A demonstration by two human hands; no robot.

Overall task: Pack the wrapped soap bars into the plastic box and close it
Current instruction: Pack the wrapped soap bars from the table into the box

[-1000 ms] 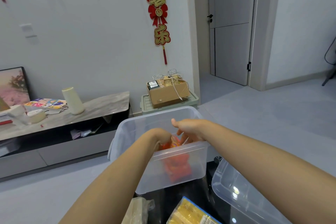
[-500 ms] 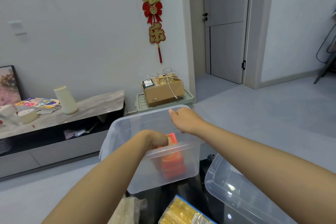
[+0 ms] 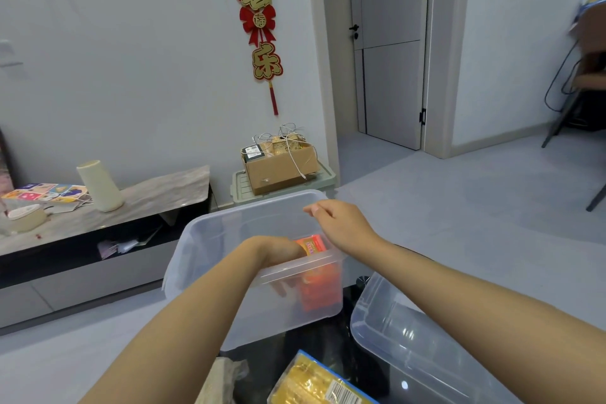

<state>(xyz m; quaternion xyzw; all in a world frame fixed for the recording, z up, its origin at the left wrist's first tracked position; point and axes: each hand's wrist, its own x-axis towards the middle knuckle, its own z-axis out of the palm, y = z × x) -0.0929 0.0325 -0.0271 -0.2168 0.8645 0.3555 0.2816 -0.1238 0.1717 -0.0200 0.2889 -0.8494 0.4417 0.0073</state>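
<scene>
A clear plastic box [image 3: 210, 239] stands open on a dark table. Orange wrapped soap bars [image 3: 319, 285] are stacked against its right inner wall. My left hand [image 3: 278, 254] reaches down inside the box, fingers against the orange stack; whether it grips a bar is hidden by the wall. My right hand [image 3: 341, 223] hovers above the box's right rim, fingers loosely curled, holding nothing. A yellow wrapped soap pack [image 3: 314, 384] lies on the table in front of the box.
The clear box lid [image 3: 410, 344] lies at the right on the table. A crumpled bag [image 3: 223, 380] sits near the front edge. Beyond are a low TV cabinet [image 3: 98, 223], a cardboard box [image 3: 278, 167] on a green bin, and a grey door.
My right hand has lifted out of the box and drawn back above its right rim. My left hand stays down at the orange bars.
</scene>
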